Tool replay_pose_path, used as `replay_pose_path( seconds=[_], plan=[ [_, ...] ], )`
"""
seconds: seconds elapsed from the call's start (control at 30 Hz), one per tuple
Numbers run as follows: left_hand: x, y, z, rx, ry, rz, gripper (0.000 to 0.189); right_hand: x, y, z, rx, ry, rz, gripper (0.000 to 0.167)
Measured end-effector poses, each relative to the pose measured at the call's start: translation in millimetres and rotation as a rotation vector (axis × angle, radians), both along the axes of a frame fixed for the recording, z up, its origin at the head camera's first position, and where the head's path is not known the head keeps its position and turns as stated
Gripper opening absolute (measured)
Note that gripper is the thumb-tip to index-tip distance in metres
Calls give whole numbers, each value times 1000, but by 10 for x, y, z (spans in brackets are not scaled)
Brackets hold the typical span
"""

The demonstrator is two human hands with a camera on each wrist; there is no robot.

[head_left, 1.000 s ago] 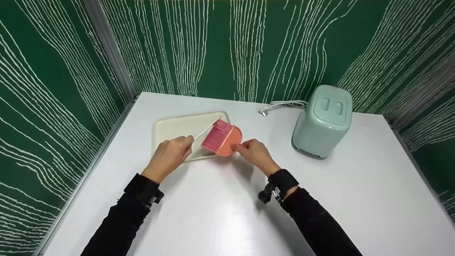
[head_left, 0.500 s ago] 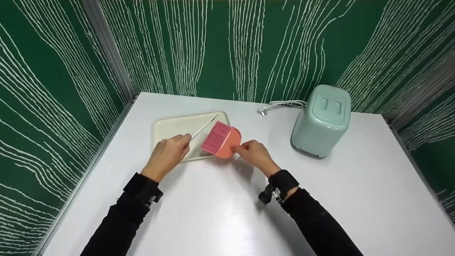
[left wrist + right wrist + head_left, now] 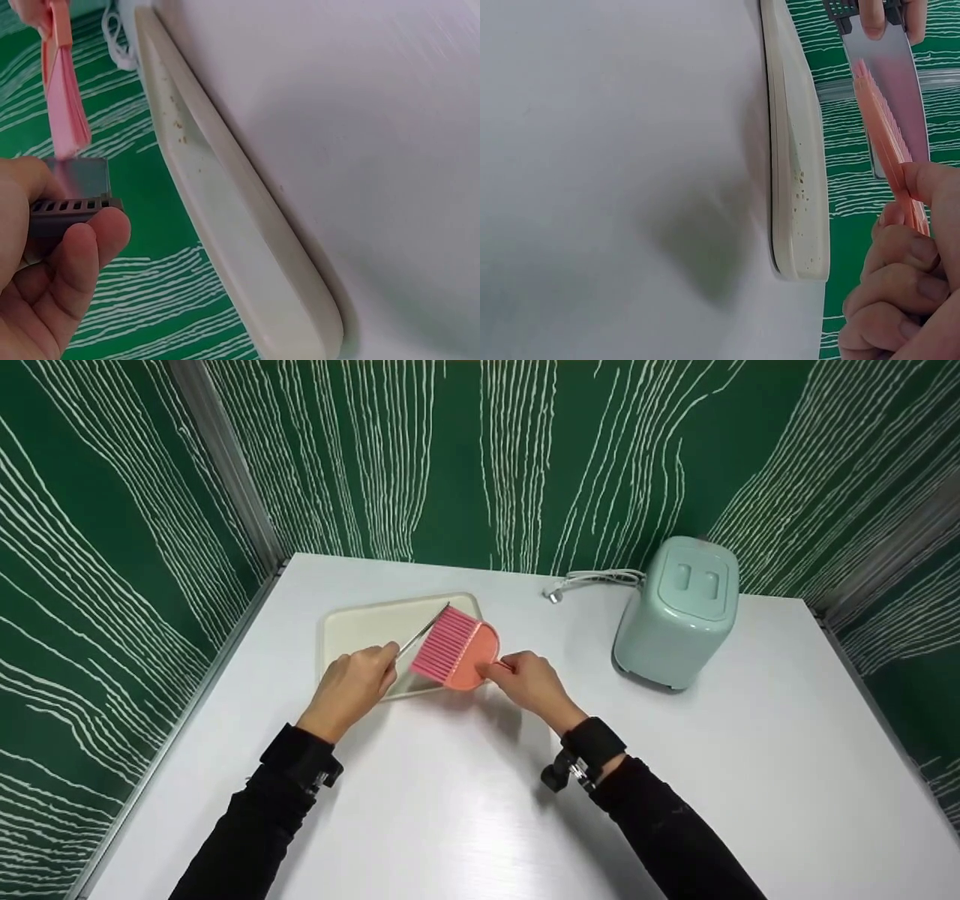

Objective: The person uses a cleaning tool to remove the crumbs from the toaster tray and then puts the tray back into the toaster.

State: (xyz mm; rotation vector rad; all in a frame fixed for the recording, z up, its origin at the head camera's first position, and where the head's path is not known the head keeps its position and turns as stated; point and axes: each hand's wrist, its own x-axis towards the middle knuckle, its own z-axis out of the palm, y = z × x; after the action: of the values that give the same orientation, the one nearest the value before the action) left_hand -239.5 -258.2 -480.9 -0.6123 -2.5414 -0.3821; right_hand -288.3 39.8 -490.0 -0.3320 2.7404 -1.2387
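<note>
My left hand [image 3: 356, 684] pinches a toaster crumb tray [image 3: 88, 174] by its dark slotted edge. The metal plate is tilted up, so the head view catches little more than its thin edge. From the right, my right hand [image 3: 534, 687] grips a small brush [image 3: 472, 660] with an orange head and pink bristles. Its bristle tips appear to touch the metal plate. Both are held above a cream serving tray [image 3: 360, 624] on the table. Brown crumbs [image 3: 801, 180] lie scattered inside that serving tray.
A mint-green toaster [image 3: 679, 615] with a lid on top stands at the right of the white table [image 3: 480, 802]. Its white cord and plug [image 3: 555, 594] lie behind, near the green wall [image 3: 457, 472] with white lines.
The brush moved away from the crumb tray's upper end, then came back left against the plate. The crumb tray has shifted slightly left and is turned more edge-on to the head view.
</note>
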Motion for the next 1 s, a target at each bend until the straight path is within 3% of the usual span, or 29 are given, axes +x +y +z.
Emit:
replay_pose_path(
  seconds=[0.37,1.0],
  plan=[
    [21,-16,4,-2,-36,-20,16,-16,4,1,-10,-11,-19,58],
    [46,46,55,-3,-8,-64,17,-45,58,-41,42,-63,-35,55]
  ],
)
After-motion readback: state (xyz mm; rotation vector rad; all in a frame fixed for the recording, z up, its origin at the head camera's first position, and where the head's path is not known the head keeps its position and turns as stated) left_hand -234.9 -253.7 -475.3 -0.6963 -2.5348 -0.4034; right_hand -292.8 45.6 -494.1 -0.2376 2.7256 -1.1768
